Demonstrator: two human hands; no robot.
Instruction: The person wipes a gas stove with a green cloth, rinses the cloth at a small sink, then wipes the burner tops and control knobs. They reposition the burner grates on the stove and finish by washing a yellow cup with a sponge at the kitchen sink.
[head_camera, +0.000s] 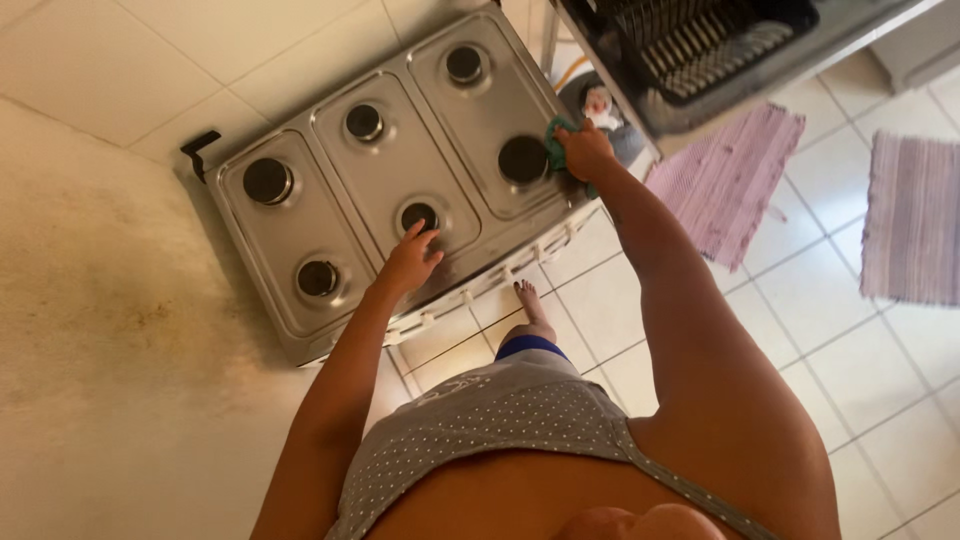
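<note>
— Where were the hands just then?

— Both were on the steel stovetop (395, 165). The right hand (586, 152) was closed around a bunched green cloth (553, 140), pressed down at the stove's edge just beside the large burner (523, 159). The left hand (410, 262) held nothing; it lay with fingers spread and loosely bent on the front of the top, touching the metal right below the middle front burner (419, 215).

— Why the empty hand there?

— It looked like a brace. The person was leaning over with the right arm stretched far out, so a flat hand near the front rim would have steadied the body.

— And the cloth so tightly wadded?

— Probably so the palm could bear on it. Only a small green part showed past the fingers, so how it was folded I couldn't tell.

— Anything else around?

— The burners had no grates over them. A dark dish rack (700, 40) sat on a counter beside the stove, two striped purple rugs (725, 175) lay on the tiled floor (850, 350), and a bare foot (530, 305) stood close to the stove front.
</note>
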